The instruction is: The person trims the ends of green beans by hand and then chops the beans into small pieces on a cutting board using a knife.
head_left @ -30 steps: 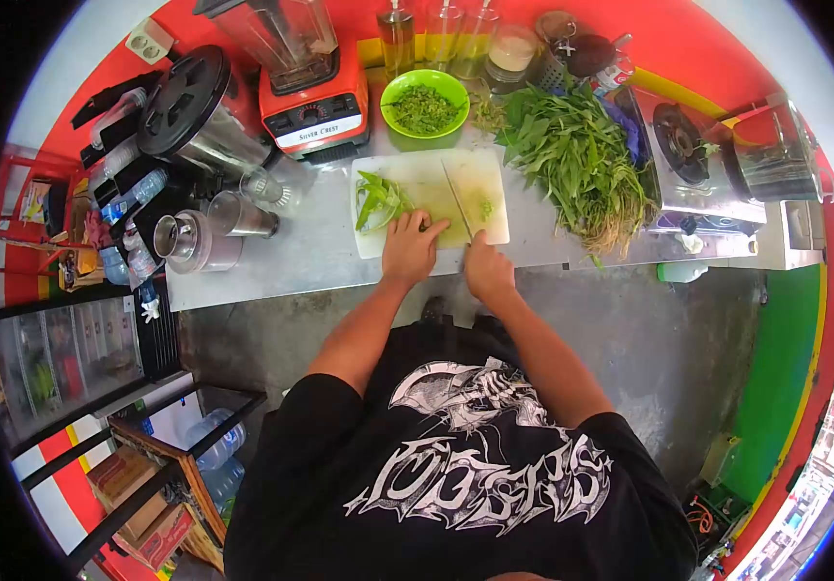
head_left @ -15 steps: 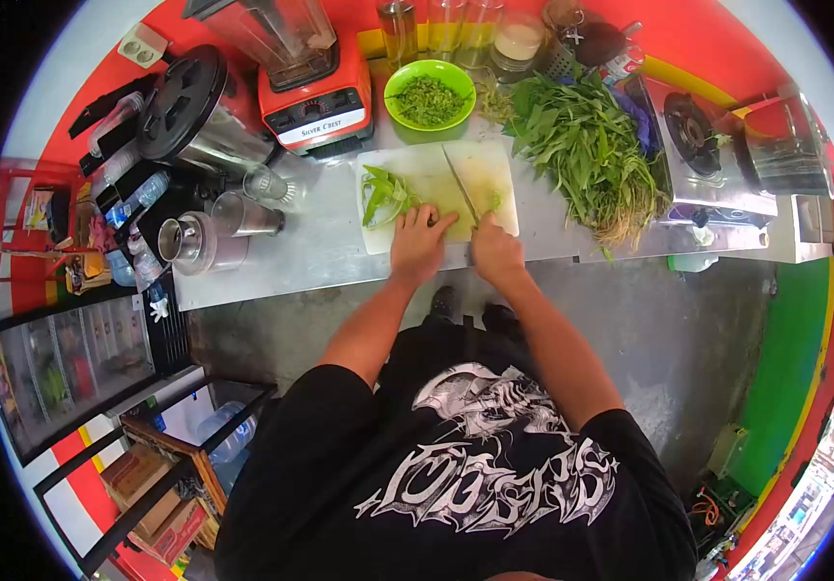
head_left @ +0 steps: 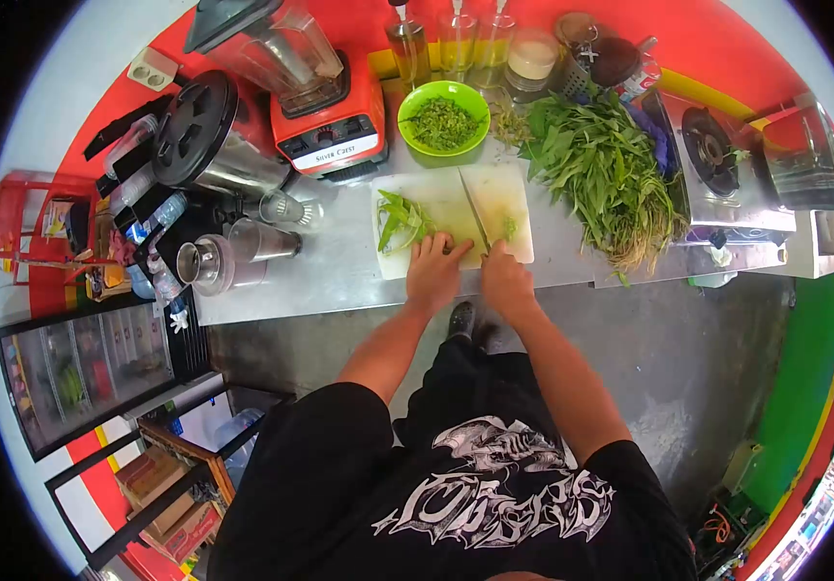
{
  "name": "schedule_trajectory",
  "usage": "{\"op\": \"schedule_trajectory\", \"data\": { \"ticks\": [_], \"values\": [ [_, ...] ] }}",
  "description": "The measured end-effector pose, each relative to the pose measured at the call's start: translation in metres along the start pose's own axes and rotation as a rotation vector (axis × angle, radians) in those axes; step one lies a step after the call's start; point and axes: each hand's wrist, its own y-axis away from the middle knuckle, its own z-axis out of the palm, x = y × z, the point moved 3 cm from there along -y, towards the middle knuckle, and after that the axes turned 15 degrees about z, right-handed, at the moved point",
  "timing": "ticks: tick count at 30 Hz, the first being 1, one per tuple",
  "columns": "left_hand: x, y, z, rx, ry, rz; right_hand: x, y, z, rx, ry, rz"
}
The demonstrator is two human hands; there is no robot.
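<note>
My right hand is wrapped round the handle of a kitchen knife. The blade points away from me across a white cutting board. To the left of the knife, my left hand presses down on green leaves, fingers bunched over their near end. Its fingertips are close to the blade. A small heap of chopped greens lies on the board right of the knife. Beyond the board stands a lime-green bowl holding more chopped greens.
A large bundle of leafy stems lies right of the board, beside a gas stove. A red blender, a glass and a metal shaker stand to the left. Bottles line the back wall.
The whole view has shifted slightly, with the counter now a little lower and further right. Both hands keep their hold on the knife and leaves.
</note>
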Motion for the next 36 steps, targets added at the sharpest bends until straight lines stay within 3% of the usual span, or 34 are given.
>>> {"op": "schedule_trajectory", "data": {
  "ticks": [2, 10, 12, 14, 22, 29, 33, 36],
  "values": [
    [0.002, -0.002, -0.004, -0.051, -0.05, 0.001, 0.005, 0.006, 0.002, -0.085, 0.022, 0.021],
    [0.0, -0.004, -0.002, 0.009, -0.014, 0.019, 0.007, -0.003, 0.013, -0.086, -0.018, -0.012],
    [-0.001, 0.0, -0.001, 0.006, -0.023, 0.005, 0.006, -0.015, 0.022, 0.054, 0.123, -0.11],
    [-0.001, -0.001, 0.001, 0.013, -0.036, 0.005, 0.0, 0.002, 0.007, -0.021, 0.094, -0.102],
    [0.0, -0.001, -0.004, 0.094, -0.008, 0.011, 0.005, 0.005, 0.021, 0.058, 0.084, -0.166],
    [-0.003, -0.001, 0.003, 0.05, -0.055, -0.017, 0.009, 0.006, 0.003, -0.091, -0.008, -0.142],
    [-0.003, -0.002, -0.001, 0.056, -0.031, -0.026, 0.011, 0.013, 0.017, -0.095, -0.039, -0.068],
    [-0.001, -0.003, 0.0, -0.057, -0.025, -0.078, 0.006, 0.009, 0.013, -0.047, -0.02, -0.105]
  ]
}}
